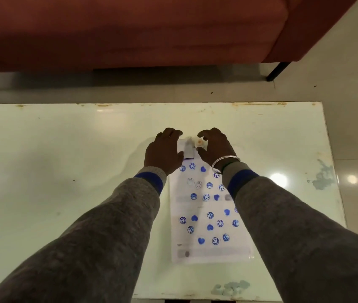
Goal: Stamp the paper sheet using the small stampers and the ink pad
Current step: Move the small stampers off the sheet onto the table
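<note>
While both arms stretch out over the white table (64, 149), the left hand (162, 153) curls around a blurry pale thing, maybe the ink pad (187, 149), can't tell for sure. Just right of it, the right hand (216, 147) pinches a small stamper (200, 143). The paper sheet (208, 215), covered in blue stamps, lies below the hands.

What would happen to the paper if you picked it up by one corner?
The paper would probably flop and bend, since it looks like one thin sheet lying flat on the table. It is likely very light, and might slide easily on that shiny top.
</note>
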